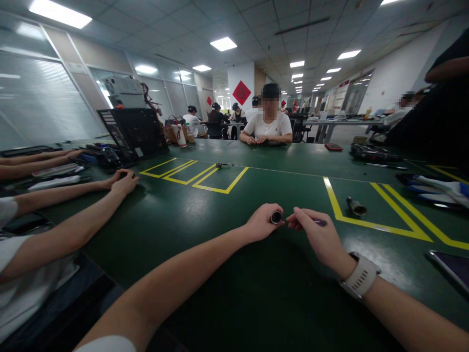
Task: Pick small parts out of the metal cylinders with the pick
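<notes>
My left hand [262,224] is wrapped round a dark cylindrical part [276,217], its round metal-rimmed end turned toward me. Close to its right, my right hand [318,233] pinches a thin tool with a purple handle [320,222]; the tool's tip points at the part, and whether they touch is too small to tell. Both hands are above the green table [227,274]. Further right, a similar dark metal part [356,207] lies inside a yellow-taped box.
A small part with a thin shaft [223,165] lies by the left taped boxes. A co-worker's hands [124,182] are at the left. Another person [269,124] sits opposite. A dark flat device [452,269] lies at the right edge, a black computer case [134,134] back left.
</notes>
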